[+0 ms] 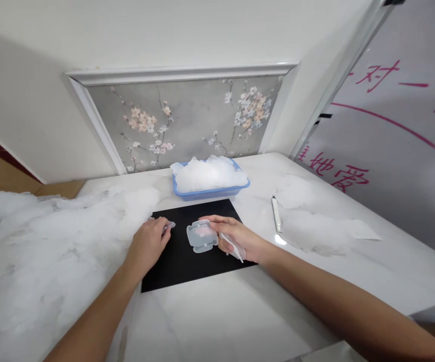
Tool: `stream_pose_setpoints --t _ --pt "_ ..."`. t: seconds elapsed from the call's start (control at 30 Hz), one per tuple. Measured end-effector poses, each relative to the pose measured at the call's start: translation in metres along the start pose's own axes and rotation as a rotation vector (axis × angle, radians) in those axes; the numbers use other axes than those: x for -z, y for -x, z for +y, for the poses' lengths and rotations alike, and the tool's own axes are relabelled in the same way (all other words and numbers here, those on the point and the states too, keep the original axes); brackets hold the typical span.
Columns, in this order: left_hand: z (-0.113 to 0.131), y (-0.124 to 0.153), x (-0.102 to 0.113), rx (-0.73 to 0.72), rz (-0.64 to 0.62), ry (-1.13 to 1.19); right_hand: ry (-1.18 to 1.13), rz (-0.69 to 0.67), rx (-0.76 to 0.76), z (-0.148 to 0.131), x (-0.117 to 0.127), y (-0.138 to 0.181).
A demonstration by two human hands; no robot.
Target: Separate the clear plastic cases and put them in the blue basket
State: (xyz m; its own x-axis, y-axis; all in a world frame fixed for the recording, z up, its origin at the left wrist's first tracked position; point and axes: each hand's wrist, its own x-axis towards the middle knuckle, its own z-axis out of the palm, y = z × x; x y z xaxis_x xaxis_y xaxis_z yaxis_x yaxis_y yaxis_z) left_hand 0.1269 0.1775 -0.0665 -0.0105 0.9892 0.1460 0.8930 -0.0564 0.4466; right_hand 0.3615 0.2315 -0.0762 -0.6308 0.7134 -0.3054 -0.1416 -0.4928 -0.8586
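Above the black mat [180, 271], my right hand [240, 234] pinches a flat, translucent plastic piece [200, 244] with notched edges and small round marks. Another thin whitish piece [233, 247] is tucked against the palm and fingers of that hand. At the mat's left edge, my left hand [149, 244] is closed on a small translucent plastic piece [169, 225], most of which the fingers hide. Beside the left hand spreads a large heap of similar whitish translucent pieces [51, 266].
A blue basket [213, 193] heaped with whitish translucent pieces stands behind the mat against the wall. To the right lie a white pen-like tool [276, 215] and more translucent pieces [311, 231] on the marbled table [210, 322]. A whiteboard [391, 136] with red writing stands at the right.
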Motion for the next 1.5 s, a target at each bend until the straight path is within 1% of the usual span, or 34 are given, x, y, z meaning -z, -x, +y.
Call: stream_pose_setpoints --t 0.07,0.17,0.3,0.37,0.47,0.57,0.63,0.7,0.77,0.83,0.9,0.93,0.97,1.0,1.07,1.1,1.13,1.17,1.2,1.27,1.37,1.43,1.5 --pt "0.006 0.002 -0.001 0.083 0.002 0.255 0.007 0.001 0.01 0.001 0.001 -0.001" --pt "0.014 0.002 -0.004 0.206 -0.041 0.681 0.041 0.007 0.044 0.002 0.003 -0.002" --pt "0.021 0.002 -0.009 0.402 -0.203 1.305 0.135 0.089 0.171 0.001 0.002 -0.003" --pt "0.023 0.002 -0.011 0.482 -0.285 1.506 0.236 0.153 0.232 0.0 0.002 -0.002" --pt "0.025 0.002 -0.009 0.538 -0.342 1.616 0.422 0.225 0.35 -0.002 0.002 0.0" --pt "0.025 0.003 -0.008 0.527 -0.343 1.641 0.675 0.215 0.456 -0.004 0.003 0.004" --pt "0.024 0.003 -0.007 0.51 -0.346 1.645 0.898 0.181 0.544 -0.002 0.003 0.005" --pt "0.024 0.004 -0.007 0.495 -0.353 1.645 1.109 0.129 0.664 0.003 0.003 0.004" --pt "0.026 0.005 -0.007 0.481 -0.364 1.648 1.268 0.048 0.773 0.008 0.003 0.002" --pt "0.028 0.006 -0.007 0.455 -0.381 1.656 1.365 -0.04 0.856 0.012 0.001 0.0" --pt "0.03 0.007 -0.006 0.421 -0.411 1.622 1.337 -0.109 0.894 0.014 -0.003 0.0" --pt "0.03 0.007 -0.005 0.397 -0.41 1.553 1.262 -0.102 0.871 0.014 -0.005 0.0" --pt "0.029 0.007 -0.004 0.358 -0.386 1.428 1.153 -0.066 0.809 0.013 -0.006 0.001" --pt "0.025 0.006 -0.003 0.304 -0.334 1.239 1.017 -0.014 0.711 0.012 -0.008 0.002" --pt "0.014 0.005 0.0 0.161 -0.161 0.716 0.714 0.086 0.453 0.008 -0.009 0.004" --pt "0.007 0.005 0.001 0.092 -0.068 0.429 0.572 0.106 0.329 0.006 -0.009 0.004" --pt "0.0 0.004 0.003 0.05 -0.003 0.171 0.451 0.1 0.225 0.004 -0.008 0.004" --pt "-0.007 0.004 0.004 0.037 0.027 -0.028 0.351 0.084 0.148 0.003 -0.007 0.004" --pt "-0.013 0.005 0.006 0.025 0.022 -0.166 0.276 0.069 0.094 0.001 -0.005 0.003" --pt "-0.022 0.006 0.01 0.007 -0.034 -0.299 0.187 0.051 0.029 -0.001 -0.003 0.001" --pt "-0.025 0.006 0.014 -0.012 -0.107 -0.324 0.111 0.045 -0.012 -0.002 -0.002 -0.001" --pt "-0.021 0.004 0.016 -0.014 -0.108 -0.312 0.073 0.041 -0.026 -0.002 -0.001 -0.001" --pt "-0.014 0.002 0.016 -0.015 -0.071 -0.245 0.048 0.037 -0.033 -0.001 -0.001 -0.001"
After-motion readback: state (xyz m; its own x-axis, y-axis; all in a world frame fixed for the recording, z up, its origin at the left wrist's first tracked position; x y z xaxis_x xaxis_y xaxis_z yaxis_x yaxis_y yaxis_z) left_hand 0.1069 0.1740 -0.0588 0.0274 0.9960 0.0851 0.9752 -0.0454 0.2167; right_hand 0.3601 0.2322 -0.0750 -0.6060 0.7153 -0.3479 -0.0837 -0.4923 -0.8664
